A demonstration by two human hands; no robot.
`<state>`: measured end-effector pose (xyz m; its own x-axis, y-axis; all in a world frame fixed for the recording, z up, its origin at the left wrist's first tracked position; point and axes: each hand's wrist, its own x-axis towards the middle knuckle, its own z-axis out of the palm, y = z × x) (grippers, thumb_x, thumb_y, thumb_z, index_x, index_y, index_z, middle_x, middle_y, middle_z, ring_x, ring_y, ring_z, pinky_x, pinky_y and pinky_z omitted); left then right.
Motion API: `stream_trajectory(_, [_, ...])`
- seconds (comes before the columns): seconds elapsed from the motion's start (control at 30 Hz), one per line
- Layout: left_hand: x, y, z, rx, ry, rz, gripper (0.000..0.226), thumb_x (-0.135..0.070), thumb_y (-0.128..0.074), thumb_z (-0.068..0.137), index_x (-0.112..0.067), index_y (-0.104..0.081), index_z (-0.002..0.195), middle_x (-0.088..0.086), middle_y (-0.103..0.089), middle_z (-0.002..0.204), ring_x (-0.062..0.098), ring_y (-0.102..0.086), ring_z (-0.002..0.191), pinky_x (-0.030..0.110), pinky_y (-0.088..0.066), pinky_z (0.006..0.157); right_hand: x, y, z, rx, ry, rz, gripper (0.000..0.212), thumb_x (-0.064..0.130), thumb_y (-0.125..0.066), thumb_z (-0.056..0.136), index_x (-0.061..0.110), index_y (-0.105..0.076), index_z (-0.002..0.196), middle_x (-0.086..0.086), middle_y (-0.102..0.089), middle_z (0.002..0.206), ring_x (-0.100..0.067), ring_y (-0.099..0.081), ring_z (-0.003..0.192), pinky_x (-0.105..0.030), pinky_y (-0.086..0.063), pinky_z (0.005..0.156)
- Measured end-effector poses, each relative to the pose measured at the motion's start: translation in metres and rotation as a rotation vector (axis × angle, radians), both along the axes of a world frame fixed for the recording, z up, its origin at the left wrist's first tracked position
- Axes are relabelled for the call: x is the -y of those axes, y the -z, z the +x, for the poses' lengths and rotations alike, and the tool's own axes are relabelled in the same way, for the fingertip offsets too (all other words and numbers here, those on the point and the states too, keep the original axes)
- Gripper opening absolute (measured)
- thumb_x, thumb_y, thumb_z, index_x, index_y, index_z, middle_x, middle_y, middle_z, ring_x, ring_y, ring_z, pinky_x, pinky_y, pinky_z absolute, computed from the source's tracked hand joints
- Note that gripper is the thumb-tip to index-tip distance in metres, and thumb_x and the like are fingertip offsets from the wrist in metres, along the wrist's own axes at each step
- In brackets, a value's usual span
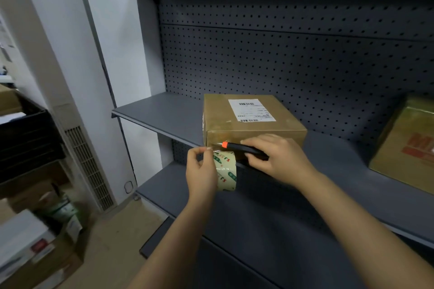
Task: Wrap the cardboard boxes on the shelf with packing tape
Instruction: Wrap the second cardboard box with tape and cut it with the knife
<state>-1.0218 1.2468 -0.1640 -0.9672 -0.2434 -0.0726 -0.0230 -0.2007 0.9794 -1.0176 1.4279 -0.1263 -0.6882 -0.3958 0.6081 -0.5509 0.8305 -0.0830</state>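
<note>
On the upper grey shelf point(164, 119), a cardboard box point(253, 129) sits close to the front edge with its white shipping label point(251, 110) facing up. Its surfaces have a sheen like clear tape. A second box point(404, 148) with red print stands well apart to the right on the same shelf, tilted in the wide-angle view.

Both forearms reach up from the bottom of the picture and meet at the near box's front face. The left hand point(202, 171) is raised with the wrist bent back. Its grip is clamped on a tape roll point(226, 171), and thumb and forefinger are pinched together at the top, level with the box's lower left corner. The roll, clear with green and red markings, hangs on edge just in front of the shelf lip, below the box.

The right hand point(279, 155) lies palm down against the lower front of the box. Its grip is wrapped round a black utility knife point(239, 147), fingers curled over the handle and thumb underneath. The knife lies almost level across the box's front face, and its orange tip points left towards the left hand's pinch, just beside it.

Behind the boxes runs a dark pegboard point(281, 54), and a lower shelf point(234, 218) juts out beneath the arms. To the left are a white wall, a vent grille point(89, 169), a black crate point(28, 138) and cartons point(35, 253) on the floor.
</note>
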Motion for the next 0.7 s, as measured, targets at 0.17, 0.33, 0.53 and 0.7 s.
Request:
stream_trajectory(0.17, [-0.001, -0.001, -0.002, 0.016, -0.015, -0.021, 0.006, -0.032, -0.053, 0.093, -0.027, -0.056, 0.091, 0.009, -0.069, 0.097, 0.037, -0.068, 0.091, 0.043, -0.054, 0.065, -0.004, -0.005, -0.003, -0.010, -0.015, 0.062, 0.032, 0.033, -0.059, 0.084, 0.022, -0.072, 0.111, 0.008, -0.071, 0.091, -0.016, -0.067, 0.085, -0.037, -0.055, 0.058])
stream_trajectory(0.33, [0.001, -0.003, -0.004, 0.014, -0.030, -0.064, 0.010, -0.032, -0.055, 0.095, -0.022, -0.056, 0.091, 0.011, -0.068, 0.095, 0.032, -0.067, 0.080, 0.045, -0.056, 0.066, -0.003, -0.014, -0.004, 0.049, -0.037, 0.140, 0.030, 0.029, -0.064, 0.085, 0.027, -0.069, 0.115, 0.008, -0.070, 0.093, -0.016, -0.064, 0.087, -0.034, -0.052, 0.062])
stream_trajectory(0.53, [0.002, -0.007, -0.010, 0.006, -0.063, -0.134, 0.012, -0.021, -0.050, 0.094, -0.022, -0.055, 0.084, 0.013, -0.066, 0.090, 0.028, -0.063, 0.076, 0.036, -0.049, 0.063, 0.000, -0.026, -0.010, 0.047, -0.002, 0.251, 0.035, 0.033, -0.062, 0.090, 0.028, -0.066, 0.124, 0.003, -0.069, 0.099, -0.021, -0.061, 0.099, -0.029, -0.038, 0.067])
stream_trajectory(0.7, [0.000, -0.007, -0.010, 0.013, -0.065, -0.143, 0.011, -0.021, -0.047, 0.097, -0.021, -0.055, 0.088, 0.007, -0.064, 0.089, 0.023, -0.063, 0.073, 0.036, -0.052, 0.061, -0.005, -0.028, -0.006, 0.047, 0.035, 0.260, 0.035, 0.035, -0.061, 0.091, 0.029, -0.065, 0.126, 0.004, -0.069, 0.102, -0.021, -0.060, 0.100, -0.032, -0.046, 0.071])
